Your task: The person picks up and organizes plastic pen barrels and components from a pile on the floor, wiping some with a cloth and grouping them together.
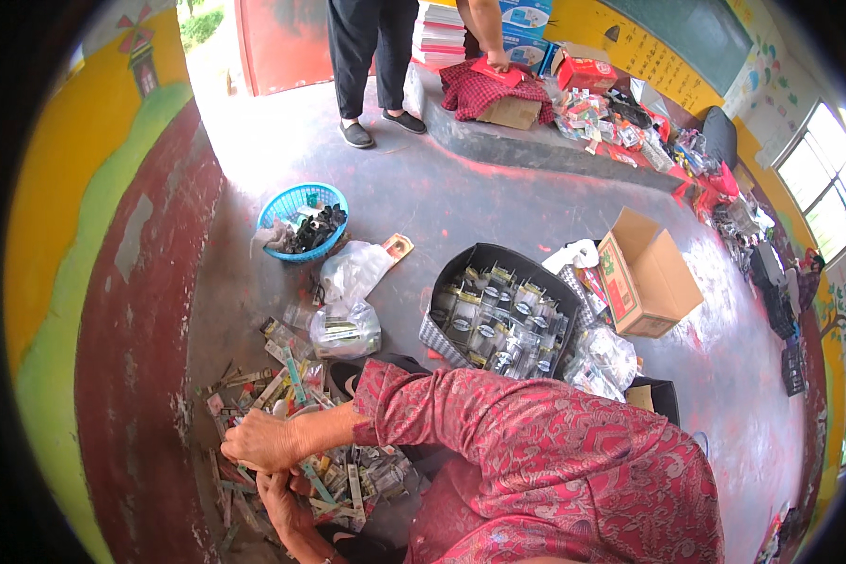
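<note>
On the floor at the lower left lies a heap of small, slim packets and strips (352, 484), in white, green, yellow and clear plastic. Both of my hands are close together over the heap's left side. My right hand (261, 440) reaches across in a red patterned sleeve, its fingers curled down and closed. Just below it, my left hand (285, 508) comes up from the lower edge with bent fingers, also closed. What lies between the fingers is hidden or too small to name. Clear plastic bags (346, 329) rest at the heap's far edge.
A blue basket (341, 235) with dark items stands beyond the bags. Right of them is a black-lined bin (430, 324) of clear packages, beside an open cardboard box (663, 291). Another person (371, 56) bends over a checked cloth (470, 94) on a ledge strewn with goods.
</note>
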### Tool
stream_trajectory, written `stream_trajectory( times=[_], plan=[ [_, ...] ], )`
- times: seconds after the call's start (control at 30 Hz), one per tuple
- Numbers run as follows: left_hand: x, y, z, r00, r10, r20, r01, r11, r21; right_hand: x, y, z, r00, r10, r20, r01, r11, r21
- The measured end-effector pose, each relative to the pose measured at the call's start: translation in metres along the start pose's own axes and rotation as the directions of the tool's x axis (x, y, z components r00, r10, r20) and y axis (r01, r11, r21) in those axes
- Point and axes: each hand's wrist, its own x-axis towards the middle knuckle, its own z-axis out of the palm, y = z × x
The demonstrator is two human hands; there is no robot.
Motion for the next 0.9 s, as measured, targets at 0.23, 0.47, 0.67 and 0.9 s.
stream_trajectory(
  times=[0.23,0.47,0.67,0.9],
  plan=[
    [0.002,-0.001,0.001,0.998,-0.007,0.06,0.006,1.0,0.017,-0.002,0.003,-0.005,1.0,-0.011,0.002,0.011,1.0,-0.004],
    [0.004,-0.007,-0.007,0.997,0.075,-0.006,-0.075,0.997,0.002,0.001,-0.007,-0.005,0.981,-0.152,-0.119,0.173,0.964,0.202],
    [-0.026,0.014,0.001,0.983,0.0,0.186,0.004,1.0,-0.018,0.042,0.081,-0.036,0.807,-0.163,-0.568,-0.049,0.939,-0.34],
    [-0.021,0.018,-0.023,0.976,0.058,0.212,0.015,0.945,-0.326,0.041,0.066,-0.046,0.716,0.556,-0.422,-0.218,0.753,0.621]
  ],
)
